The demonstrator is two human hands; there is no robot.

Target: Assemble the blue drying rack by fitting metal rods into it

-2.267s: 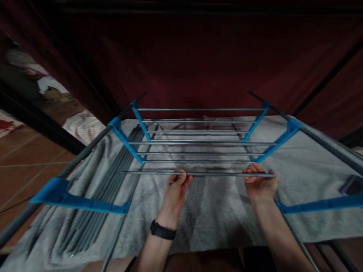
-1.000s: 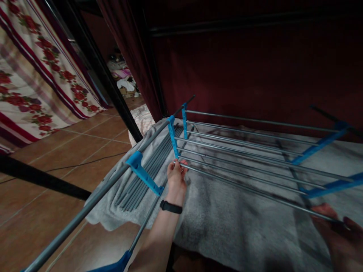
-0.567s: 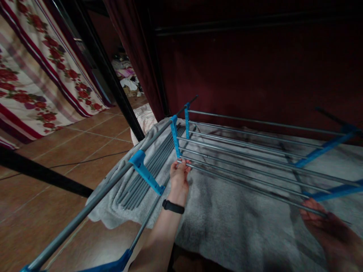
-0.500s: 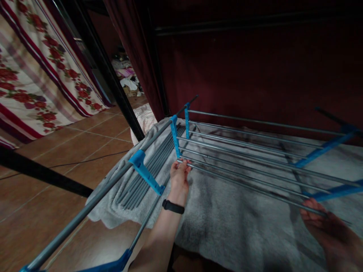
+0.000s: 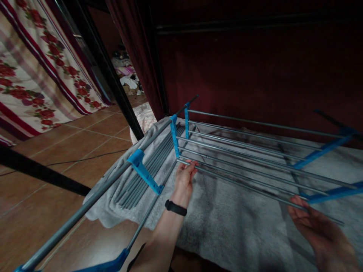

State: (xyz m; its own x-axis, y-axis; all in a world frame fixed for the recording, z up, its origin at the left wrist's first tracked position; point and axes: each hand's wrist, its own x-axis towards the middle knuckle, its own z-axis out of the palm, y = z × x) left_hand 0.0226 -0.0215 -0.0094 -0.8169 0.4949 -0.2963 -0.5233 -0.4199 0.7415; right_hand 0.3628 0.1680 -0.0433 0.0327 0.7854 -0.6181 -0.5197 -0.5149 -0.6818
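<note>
My left hand [image 5: 185,174], with a black band on its wrist, pinches a grey metal rod [image 5: 244,185] near its left end. Further along, the fingers of my right hand [image 5: 310,221] are closed around the same rod, whose right end sticks out past them. The rod's left end lies by the lower end of a blue plastic bracket [image 5: 175,141] on a partly built rack. Several parallel rods [image 5: 241,151] span from the left brackets to blue arms [image 5: 326,192] on the right. Another blue bracket [image 5: 146,173] sits nearer on the left side frame.
A bundle of loose grey rods [image 5: 146,175] lies on the grey blanket [image 5: 221,223] beneath the rack. Black metal posts [image 5: 113,75] stand at the left. A dark red curtain [image 5: 241,75] hangs behind. A cable [image 5: 85,158] crosses the tiled floor [image 5: 65,147].
Both hands still hold the rod. My left hand has slid slightly right along it, and my right hand has moved left, leaving more of the rod's right end showing.
</note>
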